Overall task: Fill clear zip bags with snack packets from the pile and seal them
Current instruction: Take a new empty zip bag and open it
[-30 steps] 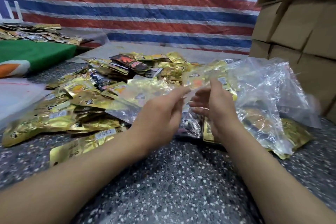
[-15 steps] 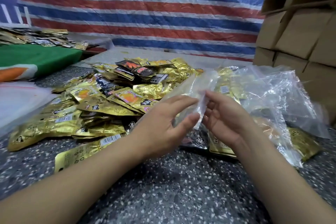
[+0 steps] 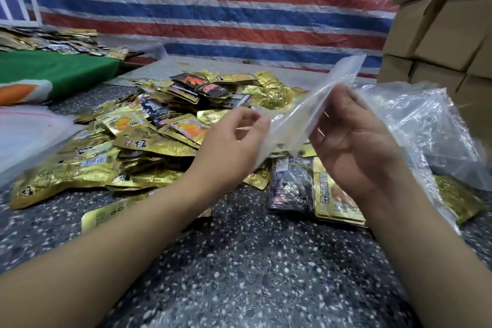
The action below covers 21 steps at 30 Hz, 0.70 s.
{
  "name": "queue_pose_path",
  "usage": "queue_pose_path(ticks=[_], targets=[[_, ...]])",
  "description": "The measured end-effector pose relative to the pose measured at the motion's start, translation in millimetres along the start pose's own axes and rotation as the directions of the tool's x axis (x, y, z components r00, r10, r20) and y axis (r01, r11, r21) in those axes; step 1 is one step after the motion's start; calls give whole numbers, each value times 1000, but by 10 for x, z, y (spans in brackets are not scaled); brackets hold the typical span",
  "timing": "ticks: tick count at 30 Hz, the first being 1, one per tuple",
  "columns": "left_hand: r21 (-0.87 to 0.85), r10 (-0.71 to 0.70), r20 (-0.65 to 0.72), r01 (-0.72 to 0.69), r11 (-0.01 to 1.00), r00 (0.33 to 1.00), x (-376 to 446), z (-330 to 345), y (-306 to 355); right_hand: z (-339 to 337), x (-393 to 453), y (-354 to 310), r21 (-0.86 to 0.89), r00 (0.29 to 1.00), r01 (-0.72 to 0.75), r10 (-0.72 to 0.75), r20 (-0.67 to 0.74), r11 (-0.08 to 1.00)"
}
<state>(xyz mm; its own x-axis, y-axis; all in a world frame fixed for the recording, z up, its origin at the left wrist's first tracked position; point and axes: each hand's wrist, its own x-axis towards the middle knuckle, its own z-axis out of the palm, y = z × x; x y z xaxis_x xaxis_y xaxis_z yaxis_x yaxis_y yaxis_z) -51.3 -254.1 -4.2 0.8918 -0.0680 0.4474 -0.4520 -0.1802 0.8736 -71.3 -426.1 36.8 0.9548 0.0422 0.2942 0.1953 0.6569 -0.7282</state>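
Observation:
An empty clear zip bag (image 3: 316,104) is held up between my two hands above the floor, tilted with its far end pointing up and right. My left hand (image 3: 231,146) pinches its left edge with thumb and fingertips. My right hand (image 3: 351,138) grips the bag's right side, palm facing me, fingers curled behind the plastic. The pile of snack packets (image 3: 149,141), mostly gold foil with a few black ones, spreads on the speckled floor to the left and behind my hands. Two packets (image 3: 314,189), one dark and one gold, lie just below the bag.
A heap of crumpled clear plastic bags (image 3: 426,130) lies at right, against stacked cardboard boxes (image 3: 436,42). A green cloth (image 3: 58,74) and more packets (image 3: 48,42) are at far left. A white bag (image 3: 24,136) sits at the left edge. A striped tarp (image 3: 213,8) hangs behind.
The clear bag has been lifted and stretched out between my hands, its far end rising up and right. My hands moved slightly apart and higher.

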Motion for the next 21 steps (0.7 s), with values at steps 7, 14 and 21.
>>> queue_pose_path(ticks=[7, 14, 21], targets=[[77, 101, -177, -89, 993, 979, -8, -62, 49, 60, -129, 143, -765, 640, 582, -737, 220, 277], [284, 433, -156, -380, 880, 888, -3, -156, 71, 60, -103, 251, -828, 681, 544, -503, 532, -140], [278, 350, 118, -369, 887, 929, -67, -43, -19, 48, -79, 363, -884, 993, 98, -99, 59, 457]])
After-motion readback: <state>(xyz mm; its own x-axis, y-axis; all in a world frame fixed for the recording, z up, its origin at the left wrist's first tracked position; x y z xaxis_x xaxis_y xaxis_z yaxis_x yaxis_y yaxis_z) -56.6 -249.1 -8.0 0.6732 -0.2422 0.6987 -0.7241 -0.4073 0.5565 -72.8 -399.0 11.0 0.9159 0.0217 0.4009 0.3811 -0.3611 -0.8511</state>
